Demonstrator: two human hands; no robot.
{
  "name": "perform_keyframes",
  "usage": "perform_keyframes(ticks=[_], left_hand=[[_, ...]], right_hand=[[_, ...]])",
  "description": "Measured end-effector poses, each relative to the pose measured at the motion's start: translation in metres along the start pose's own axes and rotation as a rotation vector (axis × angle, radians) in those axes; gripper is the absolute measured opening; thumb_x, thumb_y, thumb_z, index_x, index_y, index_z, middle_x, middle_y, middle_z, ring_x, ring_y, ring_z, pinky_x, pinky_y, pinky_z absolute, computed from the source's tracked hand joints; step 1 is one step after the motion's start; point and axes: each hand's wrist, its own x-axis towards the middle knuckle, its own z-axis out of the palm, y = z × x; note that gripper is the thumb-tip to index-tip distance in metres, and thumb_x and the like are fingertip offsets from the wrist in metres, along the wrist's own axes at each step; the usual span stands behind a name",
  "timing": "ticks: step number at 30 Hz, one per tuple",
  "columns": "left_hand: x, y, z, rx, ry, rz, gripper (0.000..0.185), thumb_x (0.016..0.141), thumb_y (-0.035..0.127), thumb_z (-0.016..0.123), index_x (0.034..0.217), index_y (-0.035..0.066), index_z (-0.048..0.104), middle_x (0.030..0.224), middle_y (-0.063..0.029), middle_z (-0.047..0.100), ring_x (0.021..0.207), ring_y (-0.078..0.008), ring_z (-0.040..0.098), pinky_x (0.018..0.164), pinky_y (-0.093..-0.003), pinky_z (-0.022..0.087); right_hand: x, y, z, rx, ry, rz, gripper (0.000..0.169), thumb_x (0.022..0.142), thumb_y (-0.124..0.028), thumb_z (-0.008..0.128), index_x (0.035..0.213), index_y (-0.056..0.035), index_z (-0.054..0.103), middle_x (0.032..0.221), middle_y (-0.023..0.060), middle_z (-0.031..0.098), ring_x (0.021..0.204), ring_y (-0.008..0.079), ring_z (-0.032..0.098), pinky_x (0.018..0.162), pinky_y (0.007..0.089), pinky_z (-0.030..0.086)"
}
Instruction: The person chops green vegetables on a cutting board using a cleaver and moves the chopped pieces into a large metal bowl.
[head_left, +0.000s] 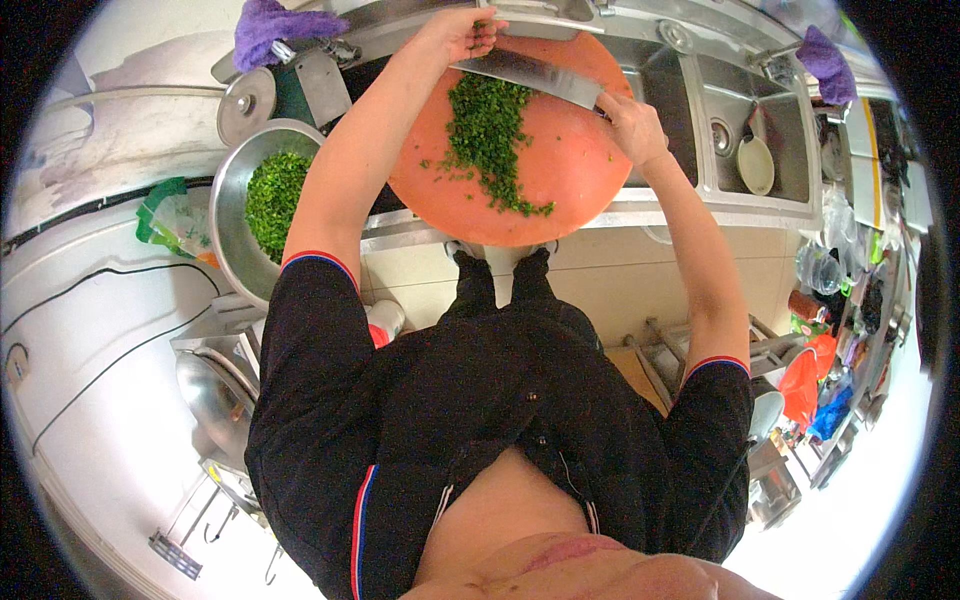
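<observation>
A round orange cutting board (577, 176) lies over the sink counter in front of me. Chopped green herbs (487, 124) form a curved heap on it, with loose bits around. My right hand (634, 129) grips the handle end of a wide cleaver (544, 76), whose blade reaches left across the top of the heap. At the blade's far end is my left hand (472, 36), fingers curled, with green bits on them; whether it touches the blade is not clear. A steel bowl (225, 214) of chopped greens (276, 202) stands left of the board, partly behind my left forearm.
Right of the board are steel sink basins (795, 161), one holding a pale ladle-like utensil (755, 166). Purple cloths (281, 30) hang by the taps. A round metal lid (246, 106) and a green-and-clear plastic bag (176, 225) lie at the left. Shelves with bags and containers line the far right.
</observation>
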Motion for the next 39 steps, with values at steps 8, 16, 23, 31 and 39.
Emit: perform_keyframes(ticks=[8, 16, 23, 31, 39], left_hand=[[-0.031, -0.003, 0.031, 0.132, 0.103, -0.002, 0.025, 0.09, 0.03, 0.063, 0.103, 0.009, 0.061, 0.09, -0.0011, 0.068, 0.069, -0.0104, 0.057, 0.066, -0.0275, 0.05], [-0.022, -0.024, 0.004, 0.132, 0.121, -0.012, 0.025, 0.09, 0.034, 0.062, 0.095, 0.01, 0.066, 0.085, 0.0017, 0.065, 0.072, -0.0107, 0.056, 0.066, -0.0268, 0.048], [-0.021, -0.036, 0.002, 0.144, 0.109, 0.018, 0.029, 0.091, 0.036, 0.062, 0.093, 0.008, 0.067, 0.084, 0.0001, 0.064, 0.073, -0.0119, 0.056, 0.067, -0.0278, 0.049], [-0.034, -0.051, -0.016, 0.046, 0.23, 0.204, 0.031, 0.091, 0.036, 0.061, 0.094, 0.006, 0.068, 0.086, -0.0038, 0.065, 0.078, -0.0153, 0.061, 0.071, -0.0305, 0.05], [-0.136, -0.118, 0.013, 0.403, 0.656, 0.835, 0.029, 0.091, 0.027, 0.059, 0.098, 0.0, 0.065, 0.092, -0.0104, 0.062, 0.09, -0.0236, 0.058, 0.081, -0.0361, 0.044]], right_hand=[[-0.013, -0.012, -0.002, 0.037, -0.038, -0.038, 0.018, 0.081, -0.024, 0.06, 0.089, -0.0101, 0.053, 0.075, 0.0134, 0.062, 0.07, 0.0343, 0.063, 0.059, 0.0452, 0.05], [-0.03, -0.031, -0.006, 0.039, -0.083, -0.034, 0.017, 0.081, -0.023, 0.061, 0.088, -0.0097, 0.054, 0.076, 0.0133, 0.062, 0.069, 0.0342, 0.063, 0.057, 0.045, 0.049], [-0.051, -0.067, -0.023, 0.083, -0.003, 0.062, 0.015, 0.082, -0.02, 0.06, 0.09, -0.0083, 0.055, 0.079, 0.0137, 0.061, 0.069, 0.0356, 0.062, 0.058, 0.0455, 0.049], [-0.086, -0.107, -0.04, 0.193, 0.067, 0.335, 0.014, 0.081, -0.019, 0.064, 0.086, -0.0066, 0.058, 0.077, 0.0127, 0.061, 0.067, 0.0346, 0.061, 0.055, 0.0433, 0.048], [-0.121, -0.138, -0.008, 0.997, 0.278, 0.968, 0.022, 0.09, -0.017, 0.059, 0.076, -0.0008, 0.056, 0.059, 0.0038, 0.056, 0.044, 0.0091, 0.05, 0.041, 0.0272, 0.041]])
